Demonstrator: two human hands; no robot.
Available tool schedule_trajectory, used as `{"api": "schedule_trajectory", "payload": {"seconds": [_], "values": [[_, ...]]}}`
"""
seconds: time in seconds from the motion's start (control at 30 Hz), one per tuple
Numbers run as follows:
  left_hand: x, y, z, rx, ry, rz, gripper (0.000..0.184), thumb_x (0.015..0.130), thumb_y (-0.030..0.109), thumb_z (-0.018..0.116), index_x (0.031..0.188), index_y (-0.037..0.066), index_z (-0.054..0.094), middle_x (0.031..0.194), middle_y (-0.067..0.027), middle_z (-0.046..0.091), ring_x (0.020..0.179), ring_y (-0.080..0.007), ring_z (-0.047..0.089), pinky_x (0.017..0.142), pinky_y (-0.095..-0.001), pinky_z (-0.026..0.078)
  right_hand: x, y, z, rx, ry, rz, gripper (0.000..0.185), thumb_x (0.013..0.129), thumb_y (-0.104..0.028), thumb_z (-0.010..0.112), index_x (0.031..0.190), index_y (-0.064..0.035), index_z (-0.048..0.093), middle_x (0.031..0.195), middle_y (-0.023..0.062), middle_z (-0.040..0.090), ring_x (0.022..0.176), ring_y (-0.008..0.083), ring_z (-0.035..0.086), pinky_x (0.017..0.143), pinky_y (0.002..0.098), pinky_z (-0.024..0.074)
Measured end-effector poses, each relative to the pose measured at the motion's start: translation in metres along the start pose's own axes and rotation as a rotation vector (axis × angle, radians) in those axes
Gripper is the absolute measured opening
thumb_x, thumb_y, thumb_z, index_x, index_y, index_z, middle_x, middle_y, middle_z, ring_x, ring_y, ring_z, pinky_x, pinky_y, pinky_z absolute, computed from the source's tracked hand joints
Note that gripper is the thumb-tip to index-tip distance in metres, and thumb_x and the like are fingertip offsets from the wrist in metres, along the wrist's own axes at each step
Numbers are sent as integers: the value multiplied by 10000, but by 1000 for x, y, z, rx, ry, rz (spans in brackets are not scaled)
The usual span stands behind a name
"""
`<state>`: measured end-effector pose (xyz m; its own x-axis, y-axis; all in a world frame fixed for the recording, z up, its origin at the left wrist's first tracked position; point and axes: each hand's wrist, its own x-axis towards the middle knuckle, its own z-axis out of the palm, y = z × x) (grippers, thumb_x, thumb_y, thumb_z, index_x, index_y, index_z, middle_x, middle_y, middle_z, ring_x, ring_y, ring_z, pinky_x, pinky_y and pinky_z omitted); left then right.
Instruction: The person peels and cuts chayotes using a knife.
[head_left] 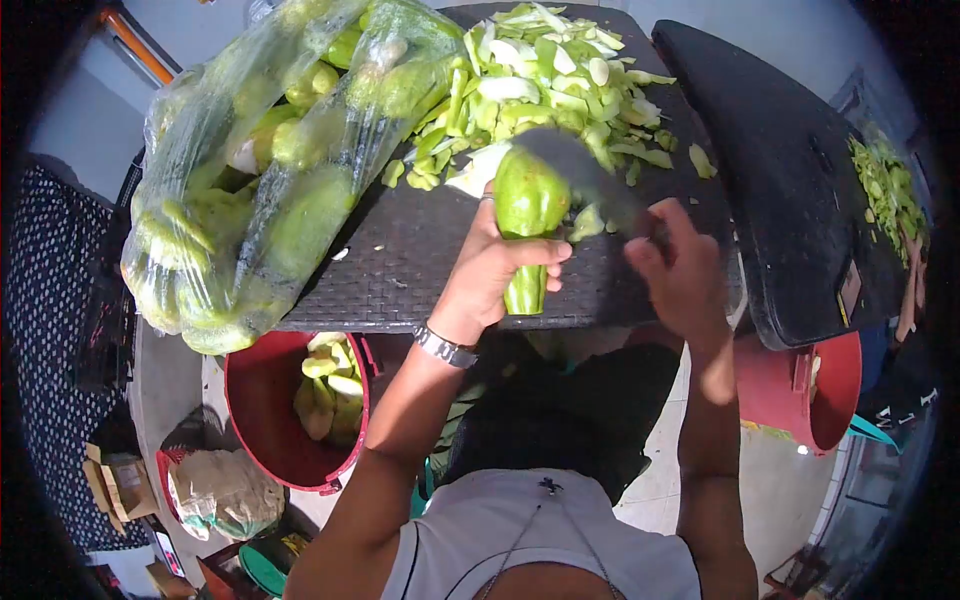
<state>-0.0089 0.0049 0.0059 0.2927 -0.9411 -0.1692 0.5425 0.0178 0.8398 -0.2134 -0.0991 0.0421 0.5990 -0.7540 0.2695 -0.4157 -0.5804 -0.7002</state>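
My left hand [500,255] is closed around the lower part of a long green fruit [530,195], held upright above the near edge of a dark woven-top table [380,270]. The fruit's lower end shows pale stripes, as if pared. To its right, my right hand [680,265] is raised with fingers curled on a knife [590,165], whose dark blade is smeared by motion and reaches towards the fruit's top. Just behind the fruit lies a heap of green and white peelings [560,80].
A clear plastic bag [250,200] of green fruits fills the table's left side. Below stands a red bucket [245,400] with pale peeled pieces. Another dark table [790,180] with shreds [885,190] and a second red bucket [775,390] are at right.
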Motion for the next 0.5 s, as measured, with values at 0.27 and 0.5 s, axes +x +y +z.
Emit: {"api": "schedule_trajectory", "payload": {"seconds": [0.27,0.5], "values": [[-12,-17,4,305,32,181,560,830,-48,717,1327,6,466,994,-85,664,730,-159,665,551,-294,545,10,-23,27,-283,-122,-321,663,799,-683,759,878,-71,519,616,50,636,567,338,692,552,455,547],[-21,6,1,248,18,104,855,730,-164,648,1462,71,273,994,-98,606,697,-144,623,523,-282,520,56,4,30,-277,-101,-270,652,869,-673,694,889,-31,579,667,122,655,640,376,696,612,474,539]]}}
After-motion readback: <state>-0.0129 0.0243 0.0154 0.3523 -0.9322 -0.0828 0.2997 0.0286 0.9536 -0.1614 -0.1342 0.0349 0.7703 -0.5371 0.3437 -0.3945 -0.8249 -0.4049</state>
